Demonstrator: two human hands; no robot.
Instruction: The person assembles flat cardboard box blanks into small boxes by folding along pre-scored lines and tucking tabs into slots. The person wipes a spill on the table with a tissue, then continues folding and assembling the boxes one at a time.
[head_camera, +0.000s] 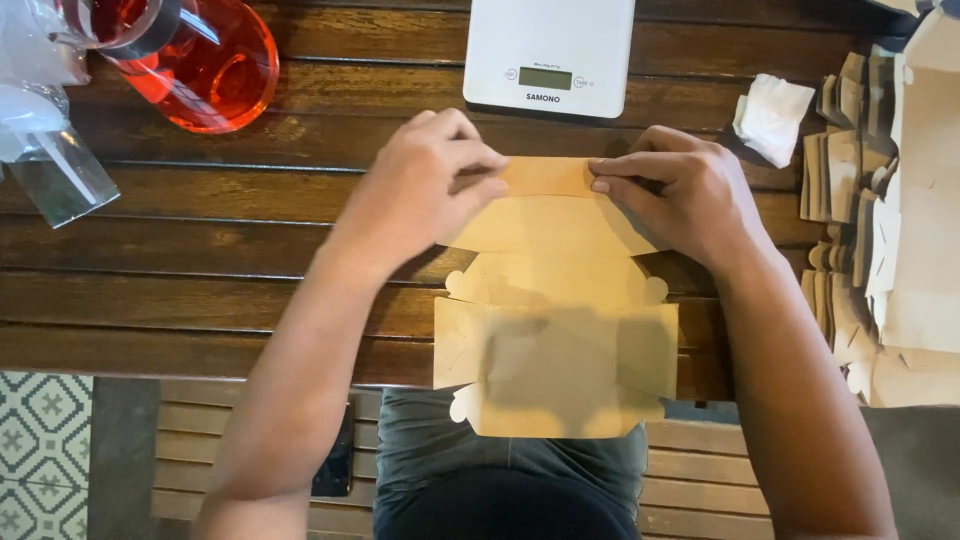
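Note:
A flat brown cardboard box blank (555, 300) lies on the dark wooden slat table (200, 220), its near part hanging over the table's front edge. My left hand (425, 185) pinches the far flap at its left end. My right hand (680, 190) pinches the same flap at its right end. The far flap is folded up along its crease between the two hands.
A white digital kitchen scale (550, 55) stands behind the blank. A red transparent jug (195, 60) and clear plastic bags (45, 130) are at the far left. A crumpled white tissue (772, 115) and a stack of more brown blanks (890, 210) lie on the right.

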